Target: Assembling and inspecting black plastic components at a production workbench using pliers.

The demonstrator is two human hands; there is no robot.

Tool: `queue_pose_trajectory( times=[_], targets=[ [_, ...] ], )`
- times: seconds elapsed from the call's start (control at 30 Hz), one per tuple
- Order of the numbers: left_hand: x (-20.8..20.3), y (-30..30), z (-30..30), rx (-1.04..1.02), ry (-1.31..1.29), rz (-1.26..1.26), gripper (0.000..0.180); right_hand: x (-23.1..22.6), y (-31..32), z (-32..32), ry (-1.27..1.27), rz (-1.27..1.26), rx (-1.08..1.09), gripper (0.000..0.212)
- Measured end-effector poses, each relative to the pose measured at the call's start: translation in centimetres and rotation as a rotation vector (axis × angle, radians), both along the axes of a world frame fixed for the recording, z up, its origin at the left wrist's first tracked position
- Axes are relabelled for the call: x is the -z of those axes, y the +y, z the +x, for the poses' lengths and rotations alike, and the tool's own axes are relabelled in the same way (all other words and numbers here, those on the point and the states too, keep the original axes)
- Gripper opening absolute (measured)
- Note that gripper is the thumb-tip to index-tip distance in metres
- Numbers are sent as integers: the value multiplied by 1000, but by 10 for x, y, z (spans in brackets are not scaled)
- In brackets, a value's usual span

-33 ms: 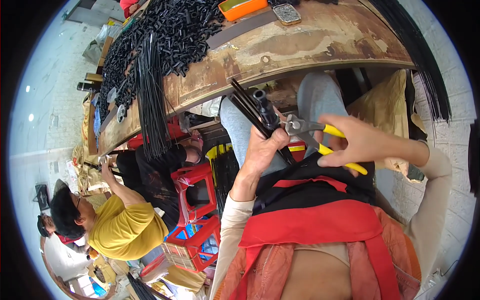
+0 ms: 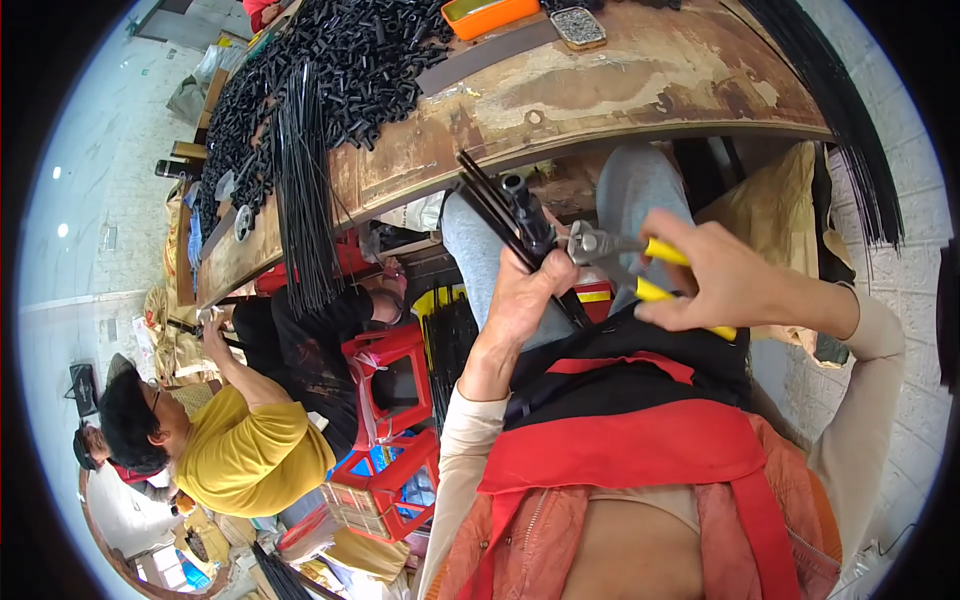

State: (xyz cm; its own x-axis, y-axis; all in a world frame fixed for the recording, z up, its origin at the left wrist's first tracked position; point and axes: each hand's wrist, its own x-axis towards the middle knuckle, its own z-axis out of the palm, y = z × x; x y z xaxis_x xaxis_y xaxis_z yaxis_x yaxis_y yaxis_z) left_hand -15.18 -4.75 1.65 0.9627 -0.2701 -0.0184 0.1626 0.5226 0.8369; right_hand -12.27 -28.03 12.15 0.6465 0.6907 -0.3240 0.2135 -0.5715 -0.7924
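Observation:
My left hand (image 2: 525,300) is closed around a bunch of thin black rods (image 2: 487,212) and a black tube-shaped fitting (image 2: 530,220), whose hollow end points up. These are held at an angle above my lap. Yellow-handled pliers (image 2: 650,290) are in my right hand (image 2: 715,275), its fingers and thumb round the handles. The metal head of the pliers is beside the fitting, close to my left thumb. Blur and the angle hide what lies between the jaws. My left palm and the lower part of the bunch are partly covered.
A worn wooden table (image 2: 600,100) lies ahead, carrying a heap of black fittings (image 2: 330,70), a hanging bundle of black rods (image 2: 300,190) and an orange tray (image 2: 490,15). Red stools (image 2: 390,385) and a seated person in yellow (image 2: 250,450) are at left.
The fingers of my right hand have shifted slightly upward on the pliers, and the pliers' head is more blurred. My left hand keeps its hold on the rods and fitting.

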Motion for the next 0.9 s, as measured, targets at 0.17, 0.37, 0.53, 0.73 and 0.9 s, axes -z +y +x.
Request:
queue_pose_trajectory(
  times=[0.17, 0.37, 0.53, 0.73, 0.9],
  targets=[
    [1, -1, 7, -158, -40, 103, 31, 26, 2, 27, -1243, 130, -81, 51],
    [-2, 8, 0, 28, -128, 69, 64, 11, 1, 16, 696, 125, -63, 43],
    [-33, 1, 4, -154, -153, 295, 55, 37, 0, 9, -960, 274, -1, 43],
    [-26, 6, 4, -40, -109, 217, 58, -6, -7, 15, -19, 94, -69, 41],
    [-29, 3, 5, 42, -163, 244, 54, 20, -16, 6, 411, 144, -97, 38]
  ],
)
